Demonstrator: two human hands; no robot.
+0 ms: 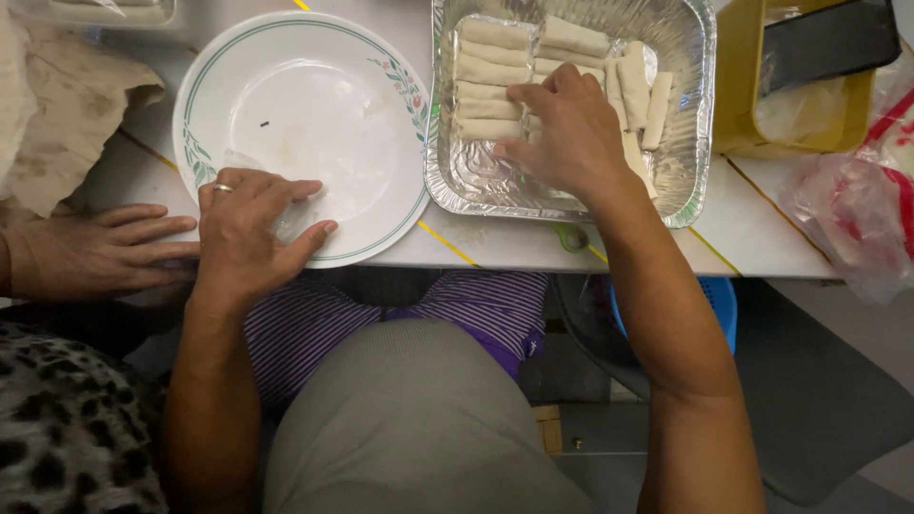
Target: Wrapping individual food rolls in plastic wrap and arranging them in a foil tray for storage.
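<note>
My right hand (pixel 564 133) reaches into a foil tray (pixel 685 57) and rests on pale uncooked rolls (pixel 490 71) laid in rows; its fingers touch a roll near the tray's middle. My left hand (pixel 246 228), with a ring on one finger, lies flat on the near rim of a white plate (pixel 314 95) with a green line and a flower pattern. Under its fingers is a thin, clear wrapper sheet (pixel 290 221). The rest of the plate is bare apart from a few specks.
Another person's hand (pixel 90 252) rests on the table edge at the left, beside a patterned sleeve. A crumpled cloth (pixel 67 114) lies far left. A yellow container (pixel 800 86) and plastic bags (pixel 857 209) sit at the right. A blue basket (pixel 719 305) is under the table.
</note>
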